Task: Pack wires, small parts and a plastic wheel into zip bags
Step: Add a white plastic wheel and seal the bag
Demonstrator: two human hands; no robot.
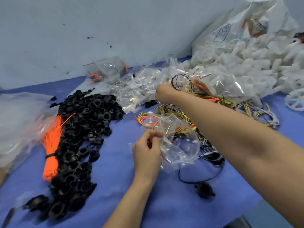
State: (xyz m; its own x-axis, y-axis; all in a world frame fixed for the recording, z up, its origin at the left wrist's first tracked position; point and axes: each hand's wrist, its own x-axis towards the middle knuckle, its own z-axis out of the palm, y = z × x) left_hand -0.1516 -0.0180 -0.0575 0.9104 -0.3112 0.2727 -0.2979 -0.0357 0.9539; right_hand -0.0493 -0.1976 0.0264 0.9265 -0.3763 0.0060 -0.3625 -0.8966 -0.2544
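My left hand (147,149) pinches the mouth of a clear zip bag (177,142) that hangs crumpled over the blue table (118,162), with red and thin wires inside. My right hand (164,92) reaches far across into a heap of clear bags (139,86) and loops of yellow, black and orange wires (194,89); its fingers are hidden behind the hand and what they hold cannot be seen. A white plastic wheel (296,100) lies at the right edge.
A long heap of black plastic rings (82,129) runs down the left, with a tied bundle of orange cable ties (51,148) beside it. A big white sack of white plastic parts (246,55) fills the back right. A black corded part (204,190) lies near me.
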